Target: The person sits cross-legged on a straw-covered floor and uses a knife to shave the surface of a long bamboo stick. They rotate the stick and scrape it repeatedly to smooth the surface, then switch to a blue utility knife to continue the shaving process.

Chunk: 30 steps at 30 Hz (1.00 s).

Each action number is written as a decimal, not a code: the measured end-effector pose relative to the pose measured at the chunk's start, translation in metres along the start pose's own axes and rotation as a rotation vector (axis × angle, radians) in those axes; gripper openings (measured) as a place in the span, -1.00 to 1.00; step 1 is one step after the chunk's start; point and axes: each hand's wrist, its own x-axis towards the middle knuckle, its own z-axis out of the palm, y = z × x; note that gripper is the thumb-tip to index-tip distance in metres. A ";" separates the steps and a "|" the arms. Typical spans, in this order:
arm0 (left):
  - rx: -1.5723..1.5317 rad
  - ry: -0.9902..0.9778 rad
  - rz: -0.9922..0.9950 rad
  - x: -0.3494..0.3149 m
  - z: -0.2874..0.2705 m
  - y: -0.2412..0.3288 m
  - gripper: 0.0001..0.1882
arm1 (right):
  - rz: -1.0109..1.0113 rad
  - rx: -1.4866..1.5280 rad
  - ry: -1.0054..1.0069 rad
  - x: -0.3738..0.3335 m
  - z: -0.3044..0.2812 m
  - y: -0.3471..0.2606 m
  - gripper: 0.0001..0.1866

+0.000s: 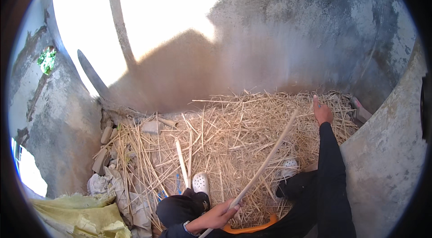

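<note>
Left hand, fingers wrapped round the stick, which slants up across the straw; it looks stiff and light, best held low; right hand over the far straw, grip impossible to tell.

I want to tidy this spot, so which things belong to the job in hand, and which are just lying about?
Probably in use:
- stick, held in the left hand
- straw, nearest the right hand

Probably just lying about:
- yellow cloth, lower left
- grey block, at the straw's far left
</note>
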 end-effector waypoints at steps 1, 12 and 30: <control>-0.073 0.045 -0.090 0.003 -0.010 0.001 -0.74 | 0.013 0.041 0.003 0.002 -0.004 -0.004 0.00; -0.691 0.074 -0.131 0.049 -0.039 0.071 -0.65 | -0.816 0.371 -0.460 -0.163 -0.077 -0.107 -0.38; -0.375 0.219 -0.095 0.093 -0.025 0.091 -0.70 | -1.100 0.232 -0.356 -0.215 -0.077 -0.111 -0.27</control>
